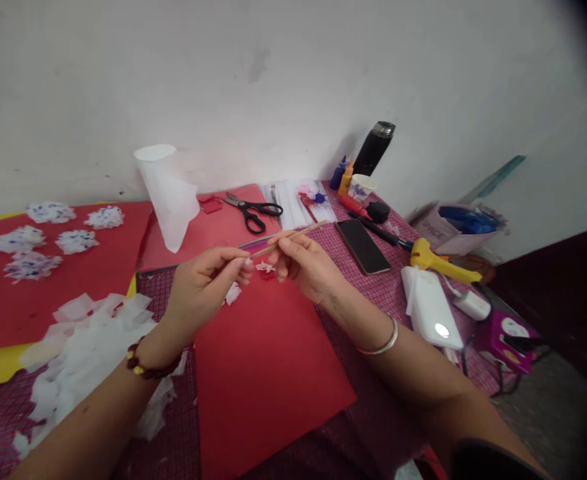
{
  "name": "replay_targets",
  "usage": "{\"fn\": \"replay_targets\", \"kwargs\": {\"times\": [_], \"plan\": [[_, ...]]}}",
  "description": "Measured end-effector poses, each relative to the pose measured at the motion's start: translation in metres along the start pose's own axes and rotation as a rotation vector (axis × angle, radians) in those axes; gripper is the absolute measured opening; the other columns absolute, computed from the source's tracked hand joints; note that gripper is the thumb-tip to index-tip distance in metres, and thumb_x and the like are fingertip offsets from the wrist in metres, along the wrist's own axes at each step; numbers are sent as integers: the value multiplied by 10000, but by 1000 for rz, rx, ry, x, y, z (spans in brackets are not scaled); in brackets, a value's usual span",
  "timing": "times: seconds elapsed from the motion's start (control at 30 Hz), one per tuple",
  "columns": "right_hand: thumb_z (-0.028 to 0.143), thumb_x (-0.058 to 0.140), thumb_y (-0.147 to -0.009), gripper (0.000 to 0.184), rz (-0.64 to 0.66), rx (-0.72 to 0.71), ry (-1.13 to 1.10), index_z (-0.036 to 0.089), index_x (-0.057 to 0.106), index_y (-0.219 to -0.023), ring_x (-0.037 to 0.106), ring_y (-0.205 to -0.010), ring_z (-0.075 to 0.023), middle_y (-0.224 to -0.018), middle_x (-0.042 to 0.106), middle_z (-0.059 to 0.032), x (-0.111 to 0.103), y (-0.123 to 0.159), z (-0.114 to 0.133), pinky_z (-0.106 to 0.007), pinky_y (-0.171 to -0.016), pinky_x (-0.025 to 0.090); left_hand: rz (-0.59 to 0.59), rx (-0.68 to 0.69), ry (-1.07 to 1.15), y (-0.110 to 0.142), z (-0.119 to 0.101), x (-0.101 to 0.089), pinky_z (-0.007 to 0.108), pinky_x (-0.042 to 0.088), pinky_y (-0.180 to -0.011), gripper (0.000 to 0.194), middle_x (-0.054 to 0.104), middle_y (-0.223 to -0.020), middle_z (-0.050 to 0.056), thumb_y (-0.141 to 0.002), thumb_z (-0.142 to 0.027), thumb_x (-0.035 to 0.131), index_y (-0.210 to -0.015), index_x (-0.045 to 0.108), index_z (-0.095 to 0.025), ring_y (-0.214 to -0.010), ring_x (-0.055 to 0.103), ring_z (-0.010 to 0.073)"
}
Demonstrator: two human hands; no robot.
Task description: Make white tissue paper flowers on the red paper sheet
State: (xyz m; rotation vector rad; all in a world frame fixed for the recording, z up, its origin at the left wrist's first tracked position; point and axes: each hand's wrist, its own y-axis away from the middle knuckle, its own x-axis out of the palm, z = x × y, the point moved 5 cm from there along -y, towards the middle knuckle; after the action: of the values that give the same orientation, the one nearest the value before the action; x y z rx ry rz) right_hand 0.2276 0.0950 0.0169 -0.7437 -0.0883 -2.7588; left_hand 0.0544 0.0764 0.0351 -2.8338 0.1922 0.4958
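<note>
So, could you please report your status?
Right hand holding thin wooden stick. Left hand pinching at its end. Black-handled scissors beyond, seemingly not in the way.

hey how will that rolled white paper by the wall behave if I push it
The rolled white paper would probably tip easily, since it tapers to a narrow lower end. It looks thin and hollow, so likely light. Its loose side flap suggests it may crumple if pressed.

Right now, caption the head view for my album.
Right hand holding a thin stick, one end at the left hand, over red paper, black-handled scissors beyond.
</note>
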Motion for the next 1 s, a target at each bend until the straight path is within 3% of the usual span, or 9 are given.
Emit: {"fn": "replay_targets", "kwargs": {"times": [0.07, 0.2, 0.37, 0.47, 0.67, 0.87, 1.0], "plan": [[347, 671, -809, 157, -81, 31, -73, 194, 641, -821, 498, -442, -57, -644, 646, 48, -19, -6, -2, -181, -443, 431, 81, -36, -3, -8, 7, 4, 315, 557, -721, 276, 735, -908, 44, -898, -402, 551, -1057, 643, -197, -741, 684, 178], [237, 590, -813, 105, -211, 145, -268, 180, 577, -726, 445, -413, -58, -520, 542, 63, -62, -18, -11, -169, -404, 364, 251, 2, -380, -34, 14, 13, 336, 522, -754, 218, 727, -913, 57, -866, -323, 548, -978, 672, -183, -800, 668, 209], [192, 533, -777, 119, -258, 189, -52, 165, 579, -671, 438, -365, -68, -461, 541, 42, -94, -25, -14, -173, -353, 308, 580, 427, -697, -54, 14, 47, 384, 462, -900, 321, 675, -1043, 89, -904, -144, 405, -1036, 693, -195, -1026, 599, 243], [157, 541, -749, 99, -252, 181, 159, 156, 599, -669, 465, -353, -71, -461, 571, 29, -99, -25, -12, -165, -319, 275, 695, 533, -724, -55, 18, 65, 364, 456, -889, 306, 634, -1005, 89, -920, -153, 418, -1037, 698, -190, -1000, 572, 229], [102, 519, -751, 129, -242, 206, 289, 155, 587, -655, 481, -345, -63, -455, 584, 32, -93, -23, -9, -145, -309, 291, 670, 429, -791, -65, 30, 78, 315, 448, -757, 208, 618, -866, 73, -858, -178, 505, -912, 706, -165, -838, 583, 206], [50, 495, -794, 179, -215, 185, 377, 157, 576, -676, 502, -361, -54, -480, 605, 33, -82, -24, -11, -133, -325, 295, 669, 231, -792, -80, 48, 78, 272, 368, -593, 156, 639, -730, 39, -784, -154, 493, -740, 642, -168, -647, 554, 160], [19, 476, -812, 207, -197, 149, 421, 161, 572, -697, 525, -393, -60, -510, 616, 30, -76, -26, -17, -138, -350, 325, 645, 179, -749, -81, 56, 74, 268, 324, -553, 129, 621, -673, 16, -775, -185, 487, -718, 602, -179, -594, 531, 150]]}}
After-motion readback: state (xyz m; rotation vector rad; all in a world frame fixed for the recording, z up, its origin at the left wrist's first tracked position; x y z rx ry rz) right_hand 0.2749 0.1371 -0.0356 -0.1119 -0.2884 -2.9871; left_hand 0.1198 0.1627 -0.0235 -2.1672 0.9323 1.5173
